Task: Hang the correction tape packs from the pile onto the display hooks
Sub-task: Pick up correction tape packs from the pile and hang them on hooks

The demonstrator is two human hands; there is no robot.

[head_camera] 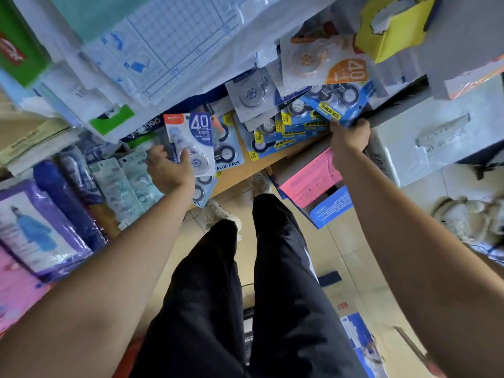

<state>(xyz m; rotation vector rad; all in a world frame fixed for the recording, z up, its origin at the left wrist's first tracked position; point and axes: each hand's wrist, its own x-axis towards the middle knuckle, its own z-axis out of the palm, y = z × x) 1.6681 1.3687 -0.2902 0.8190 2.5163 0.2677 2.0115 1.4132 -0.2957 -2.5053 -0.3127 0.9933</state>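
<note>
Down the middle, below the pile (286, 126), black trousers (245, 282) and pale shoes (222, 214) on a tiled floor (354, 255). Above and left of the pile, overhanging its upper edge, large gridded sheets (174, 50) in clear wrap. Right of the pile, a grey box (436, 137), near corner just beside the outermost packs. Far left of the pile, a purple raincoat pack (41, 230) among other wrapped goods. Under the pile, a wooden table (240, 174), bare only along the near edge.

The pile itself: correction tape packs lying overlapped and askew, mostly blue cards with yellow labels, grey-white ones toward the sheets. Below and right of the pile, a pink box (308, 178) just past the table's edge. Above and right of the pile, a yellow box (392, 31), torn open at the top. At the pile's upper right, an orange-labelled pack (324, 64) marked 40, standing out over the rest; hung or merely propped, impossible to tell.

At the pile's right edge, the right hand (350, 135), fingers curled round the lower edge of a blue pack (338, 105) tilted up off the heap. Left of the pile, the left hand (170, 170), gripping a white pack (191, 140) marked 40 by its lower half, thumb across the front, card upright over a VALUE PACK card (227, 156) at the pile's left fringe.
</note>
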